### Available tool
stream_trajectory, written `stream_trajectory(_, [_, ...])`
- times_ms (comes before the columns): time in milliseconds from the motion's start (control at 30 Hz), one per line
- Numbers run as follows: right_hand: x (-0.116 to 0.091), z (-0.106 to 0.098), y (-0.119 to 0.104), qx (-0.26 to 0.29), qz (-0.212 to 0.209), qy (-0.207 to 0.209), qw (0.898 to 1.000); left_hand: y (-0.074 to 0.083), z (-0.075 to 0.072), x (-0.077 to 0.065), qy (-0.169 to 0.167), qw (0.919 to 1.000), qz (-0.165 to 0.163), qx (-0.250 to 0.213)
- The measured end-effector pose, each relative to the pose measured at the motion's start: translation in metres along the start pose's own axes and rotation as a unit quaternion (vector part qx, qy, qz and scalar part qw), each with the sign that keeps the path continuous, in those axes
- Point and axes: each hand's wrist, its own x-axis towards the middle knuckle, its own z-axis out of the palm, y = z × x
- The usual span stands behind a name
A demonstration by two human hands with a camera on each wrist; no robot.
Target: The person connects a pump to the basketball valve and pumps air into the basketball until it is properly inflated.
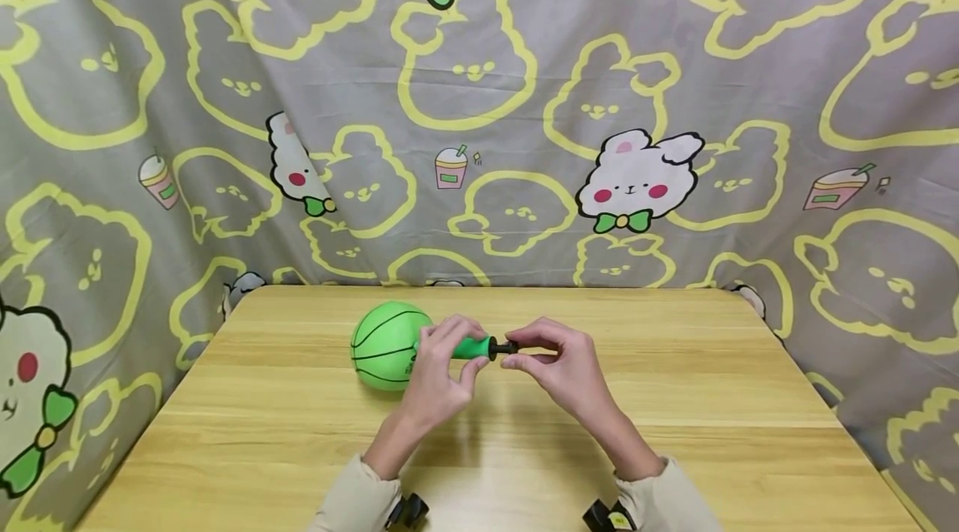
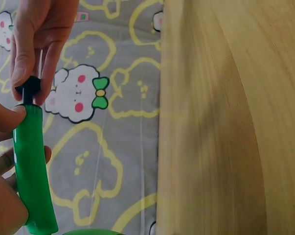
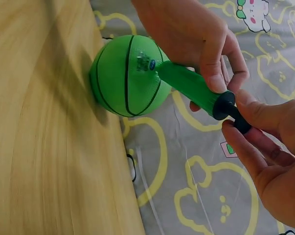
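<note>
A green toy basketball [image 1: 388,346] with black lines rests on the table, left of both hands. Joined to it is a green hand pump [image 3: 186,87], whose nozzle end meets the ball's surface in the right wrist view. My left hand [image 1: 439,365] grips the pump's green barrel [image 2: 31,166], fingers and thumb curled round it. On the other end, my right hand [image 1: 560,361] pinches the black plunger handle [image 3: 241,123] between thumb and fingers. A short length of black rod shows between barrel and handle. The pump lies roughly level, pointing left at the ball.
Under the hands is a light wooden table [image 1: 674,424]. A grey curtain [image 1: 517,157] with yellow cartoon outlines hangs behind the table and along both sides. A dark wrist camera [image 1: 408,513] sits by the left sleeve, another [image 1: 608,517] by the right.
</note>
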Motion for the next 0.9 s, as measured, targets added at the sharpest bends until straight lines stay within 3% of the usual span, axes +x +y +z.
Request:
stream_trajectory(300, [0.001, -0.006, -0.003, 0.013, -0.040, -0.025, 0.999, -0.002, -0.004, 0.001, -0.002, 0.9999, 0.001, -0.014])
stream_trajectory(900, [0.003, -0.042, -0.010, 0.008, -0.023, -0.050, 0.998, -0.012, -0.014, 0.002, 0.013, 0.9996, -0.009, 0.021])
